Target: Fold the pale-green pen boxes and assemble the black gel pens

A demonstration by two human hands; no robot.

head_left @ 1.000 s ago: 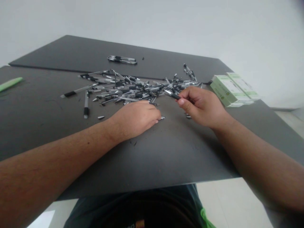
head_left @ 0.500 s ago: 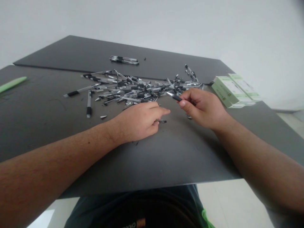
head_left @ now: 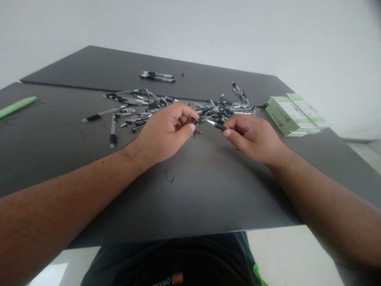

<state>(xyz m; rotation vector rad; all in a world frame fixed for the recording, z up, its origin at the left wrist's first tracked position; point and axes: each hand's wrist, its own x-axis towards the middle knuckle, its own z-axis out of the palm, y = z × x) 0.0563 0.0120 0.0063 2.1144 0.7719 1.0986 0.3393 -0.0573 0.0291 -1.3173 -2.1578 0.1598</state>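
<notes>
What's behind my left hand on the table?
Behind the left hand lies the pile of pens on the dark table; the hand covers the pile's middle.

table: a dark grey top (head_left: 193, 190) is seen, with a second slab (head_left: 98, 65) butted up behind it along a seam
green pen: a light green one (head_left: 18, 106) is laid at the far left edge, well apart from everything else
boxes: two pale green-and-white cartons (head_left: 293, 113) are parked side by side at the right, near the table edge
pen group: a few finished-looking pens (head_left: 156, 76) are laid together on the back slab, with a tiny dark bit (head_left: 182, 74) just beside them
stray pen: one (head_left: 112, 130) is left lying alone at the left, black grip toward the near edge
wall: plain white (head_left: 190, 28) is seen behind
floor: pale tiles (head_left: 285, 254) are seen below the near edge
</notes>
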